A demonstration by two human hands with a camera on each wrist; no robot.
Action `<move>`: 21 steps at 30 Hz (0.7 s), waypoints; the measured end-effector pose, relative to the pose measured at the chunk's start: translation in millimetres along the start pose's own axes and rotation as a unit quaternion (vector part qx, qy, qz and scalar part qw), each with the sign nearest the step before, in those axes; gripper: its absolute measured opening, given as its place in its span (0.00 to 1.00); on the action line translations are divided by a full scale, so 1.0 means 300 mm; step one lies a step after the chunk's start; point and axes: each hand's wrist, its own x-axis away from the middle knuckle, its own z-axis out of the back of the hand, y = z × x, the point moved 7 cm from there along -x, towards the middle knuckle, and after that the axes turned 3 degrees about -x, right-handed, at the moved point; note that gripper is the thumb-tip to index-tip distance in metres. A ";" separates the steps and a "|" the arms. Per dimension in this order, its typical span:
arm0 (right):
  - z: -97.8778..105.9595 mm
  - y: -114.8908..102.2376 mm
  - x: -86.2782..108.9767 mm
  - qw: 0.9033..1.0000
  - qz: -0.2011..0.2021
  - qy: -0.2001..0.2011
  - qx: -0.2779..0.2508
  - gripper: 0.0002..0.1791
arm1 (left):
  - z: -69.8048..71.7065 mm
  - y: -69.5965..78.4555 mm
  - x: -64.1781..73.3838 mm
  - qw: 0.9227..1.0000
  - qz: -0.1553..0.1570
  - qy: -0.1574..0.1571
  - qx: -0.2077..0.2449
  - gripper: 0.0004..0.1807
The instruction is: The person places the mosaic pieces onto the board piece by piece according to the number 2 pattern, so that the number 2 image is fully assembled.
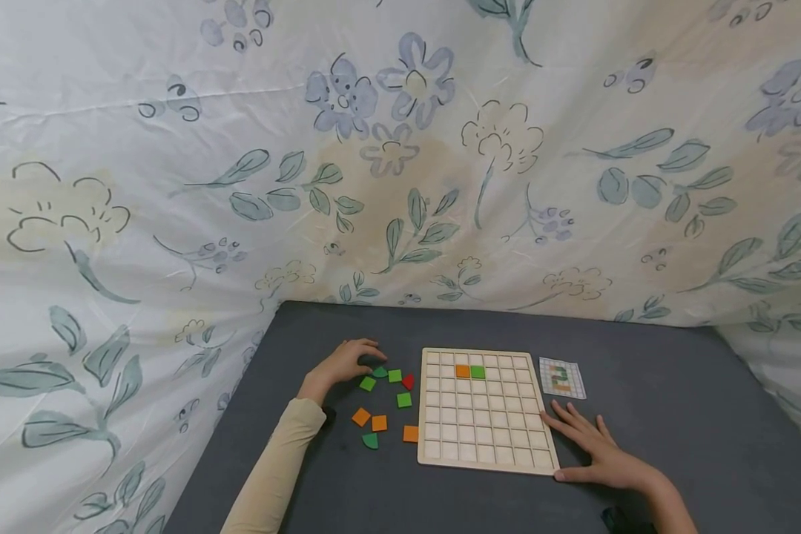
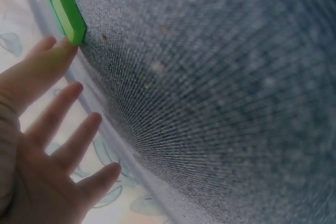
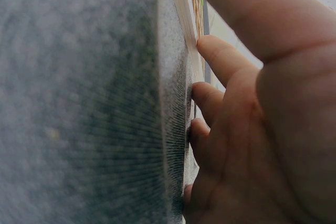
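Note:
My left hand (image 1: 344,362) reaches over the far left of the table, its fingers loosely bent above a dark green rounded tile (image 1: 379,371). In the left wrist view the thumb tip comes up to a bright green tile (image 2: 68,14), and the other fingers are spread; no grip on it shows. A pale wooden grid board (image 1: 472,466) lies in the middle, with an orange square tile (image 1: 463,371) and a green square tile (image 1: 478,372) side by side in an upper row. My right hand (image 1: 597,450) rests with spread fingers, thumb and a fingertip touching the board's right edge.
Left of the board lie several loose tiles: green squares (image 1: 403,400), orange squares (image 1: 379,423), a red tile (image 1: 408,382) and a green quarter-round (image 1: 370,441). A small pattern card (image 1: 574,387) lies right of the board. Flowered cloth (image 1: 400,185) hangs behind the dark table (image 1: 674,400).

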 end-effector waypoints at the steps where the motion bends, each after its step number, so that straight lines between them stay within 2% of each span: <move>1: 0.000 0.000 0.000 1.000 -0.001 0.000 0.000 0.45 | -0.002 -0.001 0.000 1.000 0.000 -0.002 0.001 0.19; 21: -0.003 -0.002 -0.001 1.000 -0.012 -0.004 0.006 0.45 | -0.003 0.003 0.021 0.999 -0.002 -0.024 0.026 0.18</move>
